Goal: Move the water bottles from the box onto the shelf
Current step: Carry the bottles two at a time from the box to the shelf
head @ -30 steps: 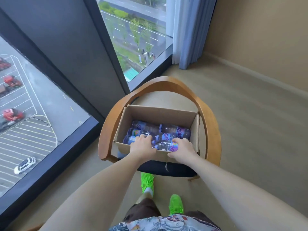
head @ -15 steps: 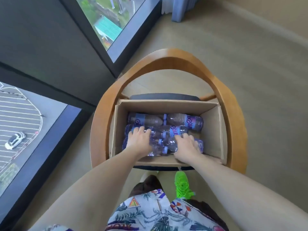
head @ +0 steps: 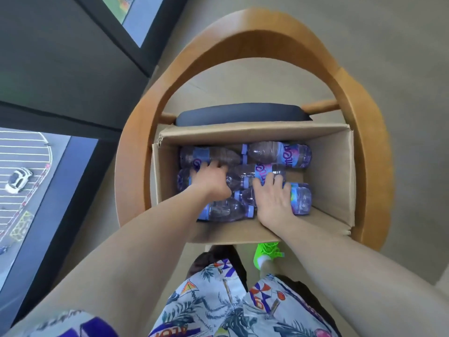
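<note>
Our left hand (head: 211,179) curls over one bottle (head: 184,180) in the box (head: 325,166); our right hand (head: 273,198) lies spread on another (head: 300,198). Full bottles look heavy, slick and round; we'd grip mid-body.

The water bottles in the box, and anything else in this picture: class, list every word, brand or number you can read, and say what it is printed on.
"nten" (partial, purple script): blue label of the far-right bottle.
Label of the middle bottle: purple script, partly covered by the right hand, not readable.
Label of the far-left bottle: script cut off by the left hand, not readable.
Lettering on the patterned shirt: blurred, not readable.
</note>
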Available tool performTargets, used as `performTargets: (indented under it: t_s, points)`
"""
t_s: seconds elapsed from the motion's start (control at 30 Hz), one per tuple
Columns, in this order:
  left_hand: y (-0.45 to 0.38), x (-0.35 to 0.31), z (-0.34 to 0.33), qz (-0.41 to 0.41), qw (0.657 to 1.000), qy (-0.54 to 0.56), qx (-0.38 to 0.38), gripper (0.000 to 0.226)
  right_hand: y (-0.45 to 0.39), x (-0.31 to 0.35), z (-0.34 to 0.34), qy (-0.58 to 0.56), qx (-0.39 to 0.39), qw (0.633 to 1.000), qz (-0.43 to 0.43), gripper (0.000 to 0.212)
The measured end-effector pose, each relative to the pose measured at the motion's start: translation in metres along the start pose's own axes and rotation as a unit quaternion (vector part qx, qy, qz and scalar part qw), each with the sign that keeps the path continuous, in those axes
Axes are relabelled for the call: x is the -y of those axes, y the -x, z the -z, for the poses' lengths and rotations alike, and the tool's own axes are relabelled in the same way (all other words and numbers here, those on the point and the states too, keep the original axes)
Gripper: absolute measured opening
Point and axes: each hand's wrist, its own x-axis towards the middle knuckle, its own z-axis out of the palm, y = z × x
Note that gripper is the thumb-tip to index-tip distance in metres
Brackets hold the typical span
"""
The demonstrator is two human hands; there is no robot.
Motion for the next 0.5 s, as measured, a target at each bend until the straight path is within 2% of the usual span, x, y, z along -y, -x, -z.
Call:
performTargets:
  t_s: [0.13,0.27,0.5]
  points:
    - [-0.010,0.001,0.012,-0.015,0.998,-0.046,0.036,0.067,0.000,-0.002,-0.005,-0.005,-0.021,1.000,0.006,0.053]
    - [-0.012,0.002,0.022,-0.035,0.996,-0.075,0.031,0.064,-0.005,-0.007,-0.003,0.006,-0.015,1.000,0.027,0.059]
    - [-0.004,0.011,0.020,-0.073,0.997,-0.008,-0.011,0.077,0.002,-0.017,0.001,-0.018,-0.016,0.999,0.038,0.057]
